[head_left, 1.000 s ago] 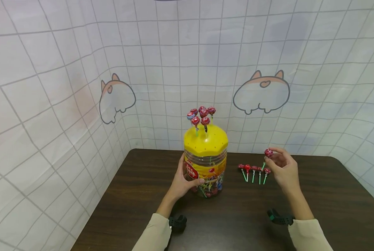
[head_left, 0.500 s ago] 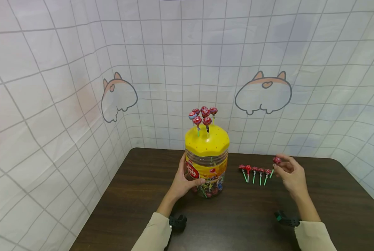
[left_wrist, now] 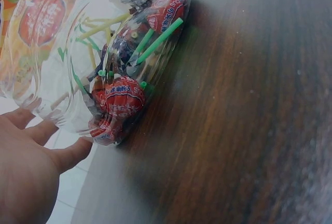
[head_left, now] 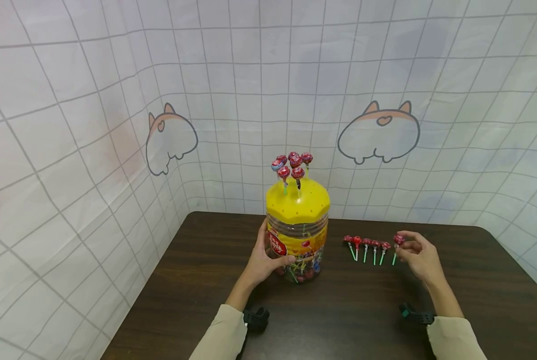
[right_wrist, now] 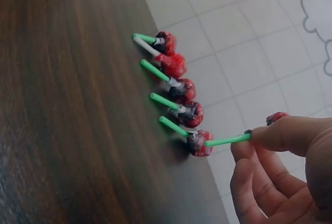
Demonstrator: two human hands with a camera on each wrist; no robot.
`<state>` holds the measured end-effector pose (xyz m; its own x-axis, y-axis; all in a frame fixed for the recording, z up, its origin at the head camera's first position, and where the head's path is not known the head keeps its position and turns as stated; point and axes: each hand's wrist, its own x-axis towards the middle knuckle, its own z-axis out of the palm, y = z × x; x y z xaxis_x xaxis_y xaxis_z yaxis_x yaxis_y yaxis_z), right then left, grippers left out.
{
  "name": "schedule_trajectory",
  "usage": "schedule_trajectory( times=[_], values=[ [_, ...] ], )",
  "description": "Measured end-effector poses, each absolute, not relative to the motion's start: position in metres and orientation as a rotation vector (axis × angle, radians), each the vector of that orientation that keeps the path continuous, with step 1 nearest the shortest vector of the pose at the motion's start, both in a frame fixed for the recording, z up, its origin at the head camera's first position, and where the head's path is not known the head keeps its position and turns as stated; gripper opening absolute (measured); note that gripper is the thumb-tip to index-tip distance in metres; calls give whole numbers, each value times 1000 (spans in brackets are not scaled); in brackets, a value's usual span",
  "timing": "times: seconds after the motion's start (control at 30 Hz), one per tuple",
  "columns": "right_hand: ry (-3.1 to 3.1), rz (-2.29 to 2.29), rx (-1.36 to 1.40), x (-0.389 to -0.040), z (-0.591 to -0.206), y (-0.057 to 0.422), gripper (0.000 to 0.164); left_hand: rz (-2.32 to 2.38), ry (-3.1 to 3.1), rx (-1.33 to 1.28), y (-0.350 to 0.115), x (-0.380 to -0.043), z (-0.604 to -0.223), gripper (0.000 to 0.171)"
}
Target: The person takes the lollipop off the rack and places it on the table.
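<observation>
In the head view my left hand (head_left: pixel 259 262) holds the side of a clear plastic candy jar (head_left: pixel 311 246), thumb across its front. The jar's yellow lid (head_left: pixel 304 202) bears several lollipops (head_left: pixel 295 161) standing upright. In the left wrist view, wrapped red lollipops (left_wrist: pixel 122 97) lie inside the jar bottom. My right hand (head_left: pixel 422 257) pinches one lollipop (head_left: pixel 399 239) with a dark red wrapper, its green stick (right_wrist: pixel 228 140) pointing away from the fingers in the right wrist view. This lollipop is at the right end of a row of lollipops (head_left: pixel 375 244) on the table.
The dark wooden table (head_left: pixel 336 315) backs onto a white gridded curtain (head_left: pixel 232 125) with cartoon animal prints. A black band with a small device (head_left: pixel 256 318) is on the left wrist, and another (head_left: pixel 416 314) is on the right.
My right hand has moved right and down with the lollipop, from above the row to beside its right end. The left hand stays on the jar. The head view shifted slightly.
</observation>
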<state>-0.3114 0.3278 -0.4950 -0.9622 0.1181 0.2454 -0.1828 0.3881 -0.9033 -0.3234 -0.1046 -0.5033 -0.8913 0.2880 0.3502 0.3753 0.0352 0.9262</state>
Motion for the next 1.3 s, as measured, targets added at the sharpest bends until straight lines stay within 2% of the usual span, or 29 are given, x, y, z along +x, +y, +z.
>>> schedule_trajectory(
  times=[0.73,1.03,1.3],
  values=[
    [-2647,1462,49,-330,-505,338,48,-2004,-2234,-674,-104,-326,-506,112],
    [-2740,1212,80,-335,-507,344,47,-2011,-2236,-665,-104,-325,-505,113],
    [-2798,1190,60,-336,-508,347,48,-2009,-2236,-658,-103,-325,-505,115]
  ],
)
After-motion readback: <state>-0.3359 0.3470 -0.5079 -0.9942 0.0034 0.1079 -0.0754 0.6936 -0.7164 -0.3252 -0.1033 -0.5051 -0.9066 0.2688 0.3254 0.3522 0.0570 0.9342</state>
